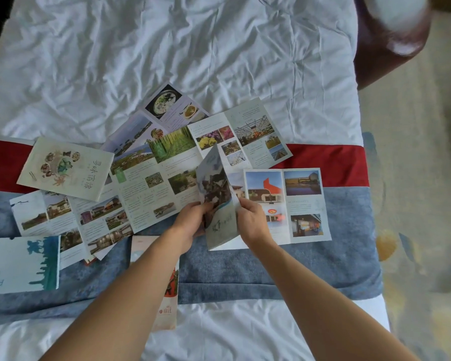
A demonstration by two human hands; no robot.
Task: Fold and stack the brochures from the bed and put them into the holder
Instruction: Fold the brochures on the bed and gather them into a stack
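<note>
From the head camera, a bed covered in a crumpled white sheet fills most of the view, with a runner laid across it, red along its far band and blue nearer the person. To the right lies a pale patterned carpet, and a dark red chair stands at the upper right corner.

Brochures lie spread open and overlapping across the runner. Both hands meet at one brochure that is partly folded, its left panel lifted off the bed. The left hand curls its fingers around that panel's lower left edge; the right hand pinches the fold with thumb and fingers. The rest of this brochure lies flat to the right, showing building photos.

A closed cream brochure at the left carries large Chinese characters, seen upside down. A red-and-cream brochure lies under the left forearm, with a small logo near its bottom.
</note>
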